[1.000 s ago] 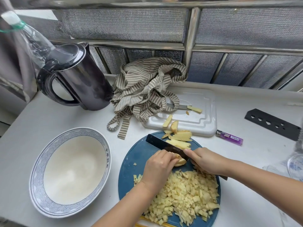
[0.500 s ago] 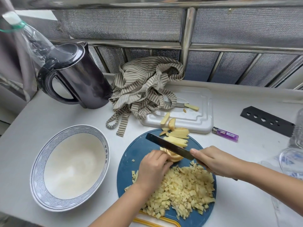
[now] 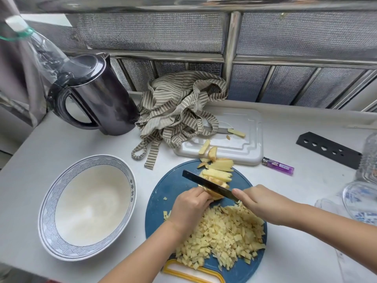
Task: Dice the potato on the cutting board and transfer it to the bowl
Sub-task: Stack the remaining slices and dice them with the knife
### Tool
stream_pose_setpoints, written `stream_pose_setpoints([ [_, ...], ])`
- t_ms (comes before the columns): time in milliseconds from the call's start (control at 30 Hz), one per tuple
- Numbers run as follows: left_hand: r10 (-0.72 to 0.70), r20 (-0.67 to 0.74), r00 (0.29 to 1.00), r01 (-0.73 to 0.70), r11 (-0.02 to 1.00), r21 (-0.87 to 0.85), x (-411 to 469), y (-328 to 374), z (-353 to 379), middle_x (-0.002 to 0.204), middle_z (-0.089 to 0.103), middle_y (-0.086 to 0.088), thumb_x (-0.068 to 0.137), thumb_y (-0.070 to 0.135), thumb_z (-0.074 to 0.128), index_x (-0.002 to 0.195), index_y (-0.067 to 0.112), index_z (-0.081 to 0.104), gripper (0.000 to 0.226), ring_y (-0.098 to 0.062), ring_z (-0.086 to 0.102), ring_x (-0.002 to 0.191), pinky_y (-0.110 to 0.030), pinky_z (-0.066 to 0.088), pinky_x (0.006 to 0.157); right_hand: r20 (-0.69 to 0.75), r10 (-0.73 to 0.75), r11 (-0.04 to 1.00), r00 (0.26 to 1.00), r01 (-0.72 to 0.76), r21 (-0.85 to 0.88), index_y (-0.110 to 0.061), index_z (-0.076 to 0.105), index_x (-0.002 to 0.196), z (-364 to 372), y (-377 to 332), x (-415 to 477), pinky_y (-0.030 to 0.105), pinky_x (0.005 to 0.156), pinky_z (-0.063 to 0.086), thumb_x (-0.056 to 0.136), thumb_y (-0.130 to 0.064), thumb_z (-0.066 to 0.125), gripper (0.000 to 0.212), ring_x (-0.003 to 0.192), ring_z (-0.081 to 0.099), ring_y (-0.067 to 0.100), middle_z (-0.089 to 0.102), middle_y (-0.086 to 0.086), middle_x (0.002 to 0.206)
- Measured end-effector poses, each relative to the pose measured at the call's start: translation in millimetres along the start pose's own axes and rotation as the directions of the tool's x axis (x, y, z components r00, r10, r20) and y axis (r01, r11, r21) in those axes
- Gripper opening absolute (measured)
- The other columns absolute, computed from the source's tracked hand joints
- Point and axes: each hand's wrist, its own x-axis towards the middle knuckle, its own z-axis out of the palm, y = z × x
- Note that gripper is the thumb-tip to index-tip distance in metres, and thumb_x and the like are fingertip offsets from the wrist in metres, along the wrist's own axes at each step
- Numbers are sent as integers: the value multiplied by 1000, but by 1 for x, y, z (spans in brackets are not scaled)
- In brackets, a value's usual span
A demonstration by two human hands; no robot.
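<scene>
As left hand point(image 3: 190, 205) pins potato point(image 3: 215, 196), knife point(image 3: 204, 183) has lifted.

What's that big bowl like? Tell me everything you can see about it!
The bowl is big, round and looks ceramic. Its inside is plain white, with a blue wave-patterned band around the rim and small blue characters on one side. It stands upright and empty on the white counter, left of the blue cutting board, in front of the dark kettle. Only the counter touches it.

Glossy ceramic bowl point(image 3: 61, 240), striped cloth point(image 3: 179, 111)
</scene>
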Motion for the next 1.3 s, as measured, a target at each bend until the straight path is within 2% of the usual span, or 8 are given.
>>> stream_pose_setpoints([
  [300,110,75,991,-113,993,36,7,-12,3,73,65,1,93,24,51,76,11,71,29,-15,59,58,-29,49,47,17,18,999,1000,-18,-31,-14,37,67,-6,-6,5,26,56,31,101,-52,19,54,57,33,14,38,2,64],
  [600,110,108,988,-114,993,33,3,-17,6,73,64,0,92,20,54,80,11,72,24,-16,59,61,-30,49,47,27,32,999,999,-31,-24,-12,35,69,8,-7,15,27,57,29,101,-52,17,54,58,31,16,36,5,65],
  [733,129,90,988,-131,991,18,4,-18,0,68,61,0,88,18,55,75,10,69,21,-15,57,57,-27,48,45,26,20,1000,999,-21,12,-14,32,66,15,-9,23,30,58,30,102,-51,17,54,56,29,16,32,3,62],
  [867,89,89,992,-92,995,31,2,-17,-2,64,57,1,89,20,54,70,11,66,24,-14,53,54,-28,46,43,-7,4,1000,1000,-4,1,-14,34,64,31,-11,31,30,58,31,101,-53,18,56,53,31,15,34,1,59],
  [1000,50,85,995,-51,999,7,3,-14,-8,69,61,2,90,22,52,72,11,67,26,-13,56,57,-26,48,45,-11,27,998,1000,-26,53,-14,32,64,29,-8,35,30,57,29,101,-53,19,55,53,28,15,32,1,60],
  [1133,-39,145,989,55,993,-104,-5,-15,-15,80,64,2,91,24,52,81,9,67,23,-13,61,66,-28,53,54,25,66,979,997,-70,192,-14,34,62,25,0,34,27,58,32,98,-57,24,57,51,31,13,33,-1,58],
  [1233,-129,164,978,155,975,-158,-12,-19,-21,86,64,3,90,23,60,87,10,68,16,-8,62,74,-22,53,65,39,93,950,995,-100,296,-13,38,59,21,7,28,21,57,35,96,-60,26,60,46,34,11,37,-1,54],
  [1300,-178,163,970,205,964,-171,-13,-20,-24,88,64,4,86,21,69,89,11,68,10,-4,60,77,-17,51,71,43,103,930,994,-112,351,-14,40,57,16,9,23,15,50,36,96,-58,27,61,41,36,9,39,-2,51],
])
